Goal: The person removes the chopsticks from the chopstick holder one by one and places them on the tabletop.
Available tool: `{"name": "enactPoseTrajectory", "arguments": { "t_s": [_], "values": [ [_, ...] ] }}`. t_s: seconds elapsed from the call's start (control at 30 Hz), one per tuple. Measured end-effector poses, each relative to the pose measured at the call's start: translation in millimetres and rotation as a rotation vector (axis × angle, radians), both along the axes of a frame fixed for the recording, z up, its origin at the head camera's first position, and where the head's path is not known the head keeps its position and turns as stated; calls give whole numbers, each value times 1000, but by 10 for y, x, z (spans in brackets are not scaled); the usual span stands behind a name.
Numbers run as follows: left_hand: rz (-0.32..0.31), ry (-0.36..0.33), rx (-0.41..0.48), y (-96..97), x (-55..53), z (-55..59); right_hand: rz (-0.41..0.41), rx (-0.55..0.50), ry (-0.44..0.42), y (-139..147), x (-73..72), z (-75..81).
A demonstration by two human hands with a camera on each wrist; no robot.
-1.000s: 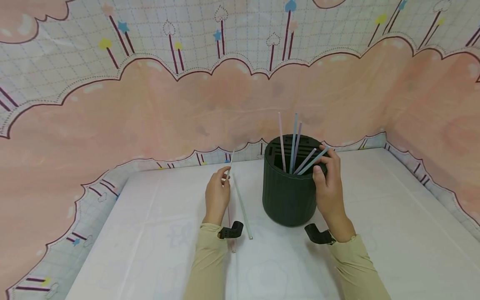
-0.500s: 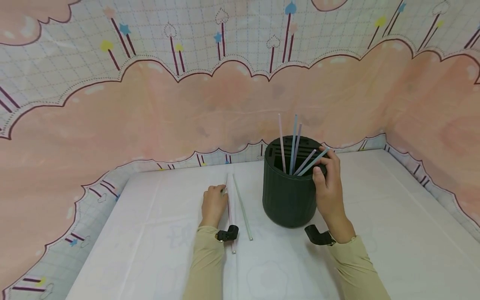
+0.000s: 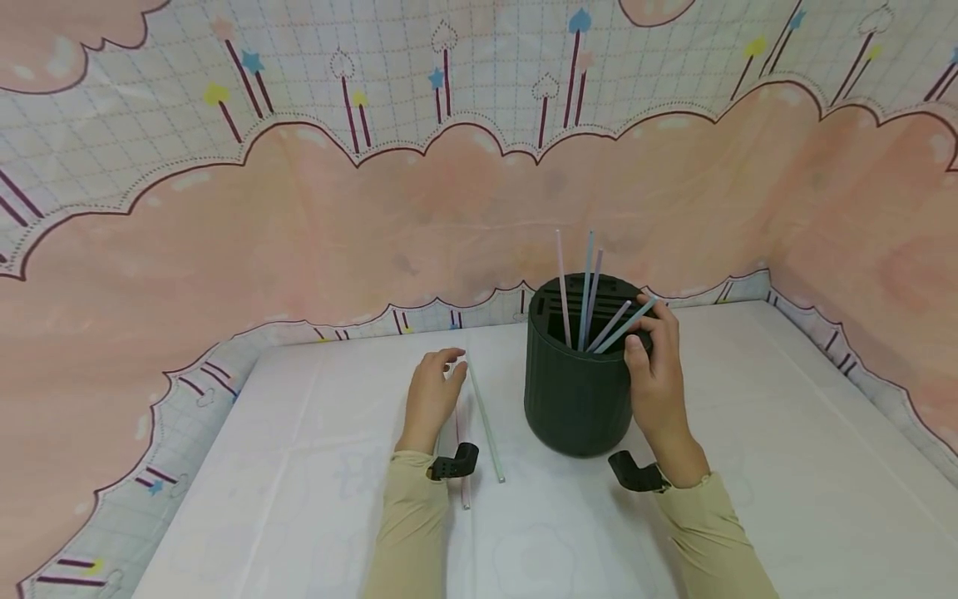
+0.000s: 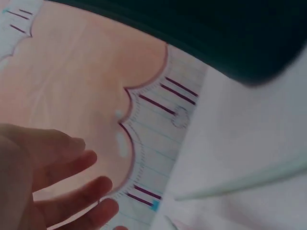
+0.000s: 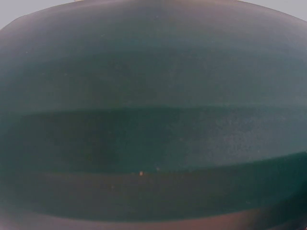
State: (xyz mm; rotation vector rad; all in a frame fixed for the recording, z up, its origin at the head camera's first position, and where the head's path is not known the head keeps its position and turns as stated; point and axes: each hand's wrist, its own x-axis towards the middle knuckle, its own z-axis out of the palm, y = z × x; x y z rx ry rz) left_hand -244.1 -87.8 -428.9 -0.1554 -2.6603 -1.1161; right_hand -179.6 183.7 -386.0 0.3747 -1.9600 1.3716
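Note:
My left hand (image 3: 434,398) is held over the table, left of several thin drinking straws. In the left wrist view its fingers (image 4: 76,203) are bent loosely and apart, with nothing between them. A pale green straw (image 3: 486,420) lies slanted to the right of that hand. A pinkish straw (image 3: 466,487) lies beside it, partly hidden by the hand and wrist. My right hand (image 3: 659,391) grips the rim of a dark green utensil holder (image 3: 576,399), thumb on the near side. Pink, blue and purple straws (image 3: 587,291) stand in the holder. Its ribbed wall (image 5: 153,139) fills the right wrist view.
A white-covered table (image 3: 299,499) lies below both hands. Behind it rises a peach backdrop (image 3: 419,225) with printed candles. The holder has a slotted top section (image 3: 614,287) at its back. Black cameras (image 3: 452,462) sit on both wrists.
One second ago my left hand pinched a raised straw. It lowered it to the table, let go, and has since lifted slightly with its fingers apart. My right hand stays on the holder.

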Motion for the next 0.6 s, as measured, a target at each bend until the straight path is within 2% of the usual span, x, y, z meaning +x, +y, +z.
{"name": "enactPoseTrajectory", "arguments": {
  "t_s": [0.3, 0.43, 0.6],
  "values": [
    [-93, 161, 87, 174, 159, 370, 6, 2, 12, 11, -13, -6],
    [-145, 237, 94, 268, 231, 450, 6, -6, -5, 1, 12, 17],
    [-186, 291, 86, 372, 306, 513, -2, -10, -28, -37, 65, 87]
  ]
}}
